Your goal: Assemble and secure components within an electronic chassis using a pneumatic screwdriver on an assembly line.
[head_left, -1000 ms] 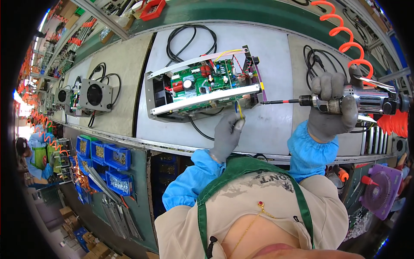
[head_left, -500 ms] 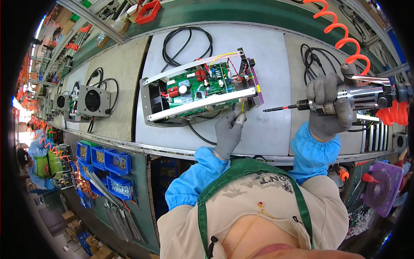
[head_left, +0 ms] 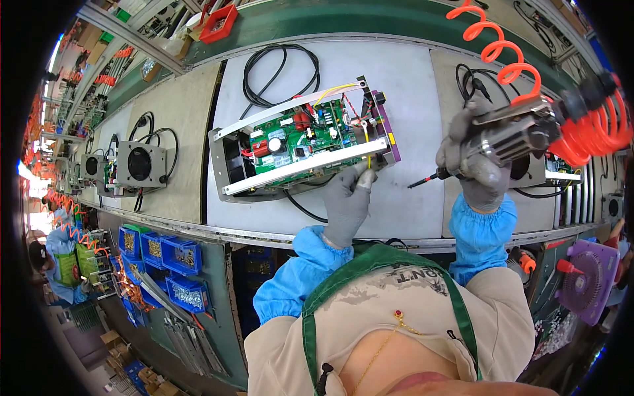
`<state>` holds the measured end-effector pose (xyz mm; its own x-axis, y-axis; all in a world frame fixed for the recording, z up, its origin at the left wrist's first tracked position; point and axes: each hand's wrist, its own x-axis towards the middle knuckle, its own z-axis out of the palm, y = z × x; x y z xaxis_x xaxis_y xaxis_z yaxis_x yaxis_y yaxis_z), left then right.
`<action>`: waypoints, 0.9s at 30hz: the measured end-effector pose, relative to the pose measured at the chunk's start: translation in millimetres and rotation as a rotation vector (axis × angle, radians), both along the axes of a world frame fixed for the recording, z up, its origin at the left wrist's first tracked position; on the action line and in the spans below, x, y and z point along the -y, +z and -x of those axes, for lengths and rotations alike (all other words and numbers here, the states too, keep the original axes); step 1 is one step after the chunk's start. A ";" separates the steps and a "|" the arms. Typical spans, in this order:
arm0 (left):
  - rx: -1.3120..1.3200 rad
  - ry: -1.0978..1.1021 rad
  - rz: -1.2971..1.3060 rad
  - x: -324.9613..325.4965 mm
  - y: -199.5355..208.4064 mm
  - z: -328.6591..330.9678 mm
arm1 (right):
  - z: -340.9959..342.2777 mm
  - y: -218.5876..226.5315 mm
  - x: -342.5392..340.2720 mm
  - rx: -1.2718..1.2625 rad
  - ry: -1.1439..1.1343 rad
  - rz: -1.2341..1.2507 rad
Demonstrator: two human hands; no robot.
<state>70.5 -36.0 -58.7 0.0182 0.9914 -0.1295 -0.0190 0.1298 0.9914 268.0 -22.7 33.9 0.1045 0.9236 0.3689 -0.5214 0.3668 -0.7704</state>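
My left hand, in a grey glove, pinches a thin yellow wire between thumb and fingertip. The wire runs up across the near metal rail of an open power unit. Inside that unit, a green circuit board with many parts lies between two pale rails, and a purple panel closes its right end. To the right of the unit, my gloved right hand is wrapped round a silver air screwdriver. Its dark bit points left over the white work surface, apart from the unit.
An orange coiled hose hangs at the upper right. Black cable loops behind the unit. More units with fans stand left. Blue bins of screws sit lower left; a purple fan panel is lower right.
My right hand has tilted the screwdriver and moved slightly left, its bit dropping lower. The left hand stays at the wire; a pale wire end now shows above the rail.
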 end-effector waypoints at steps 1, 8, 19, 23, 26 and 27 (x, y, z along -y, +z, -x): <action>0.007 0.016 -0.022 -2.7 2.6 0.7 | 1.1 0.5 -0.8 0.042 0.043 0.036; -0.062 0.028 -0.078 -12.9 0.3 -9.4 | 13.2 -9.4 -21.9 0.487 0.052 0.326; -0.650 -0.098 -0.660 -15.7 36.7 27.9 | 25.6 15.8 -42.2 0.902 0.355 0.562; -0.702 -0.095 -0.717 -50.0 80.2 23.2 | 18.7 -6.2 -38.9 0.767 0.346 0.374; -0.786 -0.369 -0.319 -67.3 90.2 21.1 | 21.3 3.1 -33.8 0.826 0.338 0.427; -0.709 -0.370 -0.317 -70.7 88.2 20.2 | 20.8 4.8 -30.7 0.824 0.301 0.437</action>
<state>50.3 34.7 29.6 0.3670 0.9289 0.0492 0.6075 -0.2794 0.7436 247.2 8.1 38.7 -0.2949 0.9420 -0.1602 0.2153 -0.0978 -0.9716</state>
